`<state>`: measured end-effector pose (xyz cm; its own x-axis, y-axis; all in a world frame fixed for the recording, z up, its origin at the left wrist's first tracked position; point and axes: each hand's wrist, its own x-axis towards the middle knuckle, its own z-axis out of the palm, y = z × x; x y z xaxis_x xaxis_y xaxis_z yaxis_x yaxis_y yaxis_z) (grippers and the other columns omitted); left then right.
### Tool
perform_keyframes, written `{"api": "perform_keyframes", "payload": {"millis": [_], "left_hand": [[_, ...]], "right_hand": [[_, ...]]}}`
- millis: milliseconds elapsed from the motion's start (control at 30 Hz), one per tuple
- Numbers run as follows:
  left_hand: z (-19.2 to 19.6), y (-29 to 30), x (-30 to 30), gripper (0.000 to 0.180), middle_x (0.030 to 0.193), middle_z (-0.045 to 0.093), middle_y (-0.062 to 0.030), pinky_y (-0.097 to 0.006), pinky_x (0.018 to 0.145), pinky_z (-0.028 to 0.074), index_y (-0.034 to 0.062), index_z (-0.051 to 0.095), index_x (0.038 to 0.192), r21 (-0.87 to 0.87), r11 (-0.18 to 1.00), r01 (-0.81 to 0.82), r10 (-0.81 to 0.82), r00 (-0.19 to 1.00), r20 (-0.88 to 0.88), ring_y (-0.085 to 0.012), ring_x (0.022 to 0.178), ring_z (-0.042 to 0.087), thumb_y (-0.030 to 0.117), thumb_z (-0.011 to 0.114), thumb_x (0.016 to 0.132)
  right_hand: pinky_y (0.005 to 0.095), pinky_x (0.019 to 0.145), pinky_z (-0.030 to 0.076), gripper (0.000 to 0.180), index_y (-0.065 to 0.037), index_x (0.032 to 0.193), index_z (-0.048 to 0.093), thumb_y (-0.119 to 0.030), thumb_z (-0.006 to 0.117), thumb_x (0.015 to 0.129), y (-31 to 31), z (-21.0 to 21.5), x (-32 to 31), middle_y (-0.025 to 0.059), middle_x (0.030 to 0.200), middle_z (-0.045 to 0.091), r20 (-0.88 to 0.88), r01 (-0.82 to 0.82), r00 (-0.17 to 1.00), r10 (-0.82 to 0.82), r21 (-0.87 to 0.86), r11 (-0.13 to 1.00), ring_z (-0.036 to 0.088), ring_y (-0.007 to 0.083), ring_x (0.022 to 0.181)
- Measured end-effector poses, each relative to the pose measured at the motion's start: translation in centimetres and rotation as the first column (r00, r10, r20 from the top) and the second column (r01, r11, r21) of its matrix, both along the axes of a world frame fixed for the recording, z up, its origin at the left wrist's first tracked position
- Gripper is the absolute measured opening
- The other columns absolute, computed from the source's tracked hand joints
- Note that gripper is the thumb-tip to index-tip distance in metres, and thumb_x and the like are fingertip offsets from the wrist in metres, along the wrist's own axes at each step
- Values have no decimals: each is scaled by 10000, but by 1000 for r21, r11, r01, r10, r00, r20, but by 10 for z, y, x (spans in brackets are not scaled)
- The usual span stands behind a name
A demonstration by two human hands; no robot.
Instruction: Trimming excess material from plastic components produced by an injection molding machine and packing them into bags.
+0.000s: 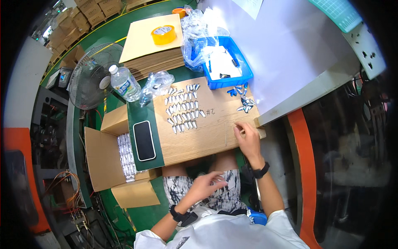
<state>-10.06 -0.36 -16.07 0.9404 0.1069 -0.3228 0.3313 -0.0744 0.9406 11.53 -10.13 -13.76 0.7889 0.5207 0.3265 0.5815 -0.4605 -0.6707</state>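
Note:
My left hand (206, 185) hangs over my lap, below the table edge. Its fingers are loosely bent and apart, with nothing in them. My right hand (248, 141) rests by the right edge of a cardboard sheet (195, 145), fingers curved and parted, and I see nothing between them. Just left of it lies a thin straight rod (226, 133). Small silvery tapered metal parts (182, 108) stand in several rows on the sheet's left half. A loose heap of similar parts (247, 104), some looking blue, lies at the far right, below a blue plastic bin (251, 74).
On the table's left lie a phone (144, 141), a water bottle (125, 85) and a clear plastic bag (156, 85). Yellow tape (163, 35) tops stacked cardboard (139, 41) behind. An open carton (105, 159) with wrapped parts stands left, near a fan (93, 79). A partition (269, 54) borders the right.

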Motion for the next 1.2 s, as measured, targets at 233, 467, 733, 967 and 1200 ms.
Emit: {"api": "perform_keyframes", "payload": {"millis": [233, 467, 733, 967, 1200], "left_hand": [[7, 58, 24, 326, 943, 706, -130, -320, 768, 531, 10, 665, 1036, 310, 939, -149, 132, 988, 76, -220, 862, 692, 248, 727, 822], [15, 66, 23, 253, 946, 711, -130, -297, 787, 520, -24, 655, 1043, 155, 956, -250, 247, 968, 35, -185, 873, 683, 153, 686, 865], [14, 53, 10, 213, 921, 691, -115, -267, 785, 506, -47, 640, 1048, 121, 952, -282, 275, 959, 70, -160, 849, 658, 112, 629, 906], [12, 45, -23, 184, 926, 690, -122, -242, 769, 500, -61, 630, 1058, 95, 923, -373, 364, 926, 104, -141, 812, 639, 62, 582, 929], [21, 37, -41, 188, 887, 702, -89, -259, 748, 505, -12, 676, 1016, 211, 885, -414, 397, 910, 119, -124, 811, 655, 105, 663, 870]], "right_hand": [[396, 808, 427, 148, -35, 886, 646, -75, 588, 756, 29, -29, 81, 122, 969, 588, 448, 52, 872, 198, -486, 872, 537, 278, 962], [390, 811, 409, 39, -78, 712, 635, -88, 601, 694, 31, -54, 101, 89, 808, 588, 430, 46, 854, 291, -622, 782, 548, 254, 900], [368, 826, 347, 166, -129, 755, 735, -176, 579, 786, 44, -54, 107, 14, 770, 660, 545, 182, 796, 264, -631, 755, 557, 200, 887], [347, 830, 377, 131, -146, 716, 715, -178, 595, 761, 42, -71, 116, 17, 794, 655, 473, 144, 818, 328, -720, 679, 569, 202, 873], [374, 834, 412, 105, -161, 628, 691, -174, 610, 693, 23, -62, 120, 12, 711, 616, 560, 109, 734, 384, -656, 747, 569, 193, 879]]}}
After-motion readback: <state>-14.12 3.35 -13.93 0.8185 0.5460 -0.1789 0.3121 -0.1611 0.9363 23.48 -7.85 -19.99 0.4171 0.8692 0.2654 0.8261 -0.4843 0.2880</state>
